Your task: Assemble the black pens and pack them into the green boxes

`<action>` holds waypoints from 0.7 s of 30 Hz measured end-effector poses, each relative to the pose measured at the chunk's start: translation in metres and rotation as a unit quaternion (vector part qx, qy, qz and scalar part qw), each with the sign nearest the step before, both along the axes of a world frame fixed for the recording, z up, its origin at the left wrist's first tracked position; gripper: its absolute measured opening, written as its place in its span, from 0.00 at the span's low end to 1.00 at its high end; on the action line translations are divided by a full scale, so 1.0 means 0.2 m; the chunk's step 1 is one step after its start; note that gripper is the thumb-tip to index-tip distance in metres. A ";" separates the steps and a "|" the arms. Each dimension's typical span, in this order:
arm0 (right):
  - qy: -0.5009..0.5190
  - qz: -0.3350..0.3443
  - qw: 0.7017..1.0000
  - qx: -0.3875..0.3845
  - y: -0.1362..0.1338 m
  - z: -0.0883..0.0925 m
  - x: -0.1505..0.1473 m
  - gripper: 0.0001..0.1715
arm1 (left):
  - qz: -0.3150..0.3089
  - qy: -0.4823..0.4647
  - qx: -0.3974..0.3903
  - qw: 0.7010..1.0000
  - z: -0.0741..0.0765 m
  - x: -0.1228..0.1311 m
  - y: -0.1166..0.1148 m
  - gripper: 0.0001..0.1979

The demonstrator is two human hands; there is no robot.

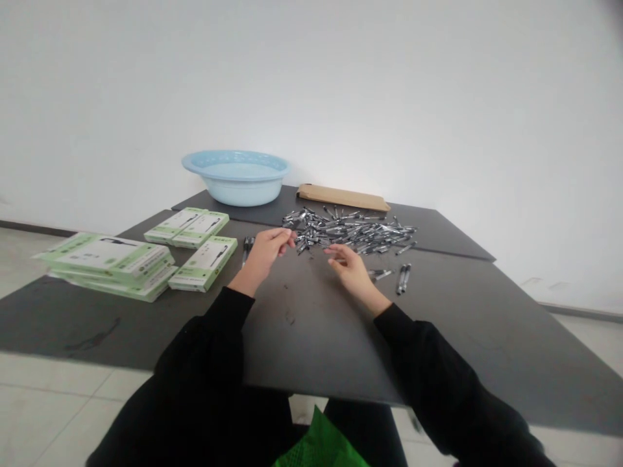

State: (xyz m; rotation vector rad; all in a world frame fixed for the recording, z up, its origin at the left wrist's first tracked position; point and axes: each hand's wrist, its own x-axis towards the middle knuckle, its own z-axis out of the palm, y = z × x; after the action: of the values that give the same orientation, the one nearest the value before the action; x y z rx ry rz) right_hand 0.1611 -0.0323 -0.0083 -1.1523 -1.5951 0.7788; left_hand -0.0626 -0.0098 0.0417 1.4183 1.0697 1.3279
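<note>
So the labels were kind of a letdown: the green-and-white boxes (203, 263) on the left each had a dark pen printed on the front plus some green lettering, but it was all too small and blurry to read, so no brand from me. Same deal with the bigger stack of packs (109, 256) beside them, pen picture on top and text I couldn't make out.

The actual pens sat in a big messy pile (350, 230) toward the far side of the table (316, 344), just beyond both hands. No single direction in there: plenty lay roughly sideways, others angled off every which way. Two loose pens (403, 279) lay off to the right, side by side, long axes running near to far and roughly parallel. A few other strays (380, 275) just left of those pointed more sideways. Some more pens (246, 248) stood out next to the left hand (267, 251), also aimed mostly away from the person.

That left hand was pinched in narrow at the near edge of the heap, and I couldn't tell if it had anything. The right hand (353, 271) was loosely curled, thumb and fingers a bit apart, nothing visible in it. Blue basin (243, 189) and brown cardboard (343, 197) sat behind.
</note>
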 end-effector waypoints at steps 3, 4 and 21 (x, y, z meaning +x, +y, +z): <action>-0.178 -0.023 0.981 0.069 0.10 -0.06 -0.09 0.20 | 0.084 -0.075 -0.054 0.992 0.01 -0.09 0.02 0.15; -0.225 -0.021 0.970 0.086 0.13 -0.08 -0.13 0.22 | 0.098 -0.080 -0.067 0.990 0.01 -0.10 0.03 0.15; -0.477 -0.040 0.873 0.100 0.21 -0.06 -0.28 0.17 | 0.073 0.004 -0.032 0.997 -0.04 -0.04 0.02 0.14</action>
State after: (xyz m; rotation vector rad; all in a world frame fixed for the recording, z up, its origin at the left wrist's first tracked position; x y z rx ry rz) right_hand 0.1052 0.0102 -0.0207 -1.5422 -2.3225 -0.0895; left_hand -0.0710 -0.0054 0.0337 1.3205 1.2305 1.3786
